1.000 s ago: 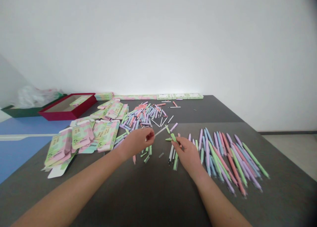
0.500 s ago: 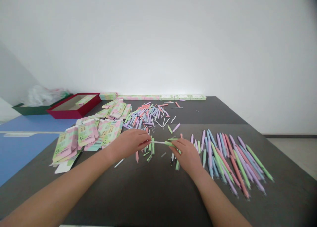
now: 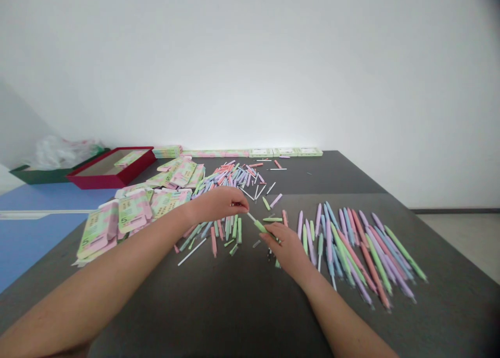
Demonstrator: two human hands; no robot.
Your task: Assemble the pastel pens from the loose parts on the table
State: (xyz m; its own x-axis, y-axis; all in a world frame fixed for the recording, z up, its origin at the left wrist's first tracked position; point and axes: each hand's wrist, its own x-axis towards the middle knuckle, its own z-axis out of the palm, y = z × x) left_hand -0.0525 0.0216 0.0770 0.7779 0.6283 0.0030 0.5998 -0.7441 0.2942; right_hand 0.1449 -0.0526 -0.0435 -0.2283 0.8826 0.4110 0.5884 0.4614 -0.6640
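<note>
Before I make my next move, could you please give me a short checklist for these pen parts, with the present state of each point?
1. Left hand has the white refill: ok, its end sits between the fingers.
2. Right hand has the green pen barrel: cannot tell, the fingers are close to it, but the grip is not clear.
3. Refill in line with the barrel: ok, they run straight, end to end.
4. Refill seated inside the barrel: cannot tell, the joint is too small to see.
5. Space below the hands: not ok, loose pen parts lie directly below the left hand.
</note>
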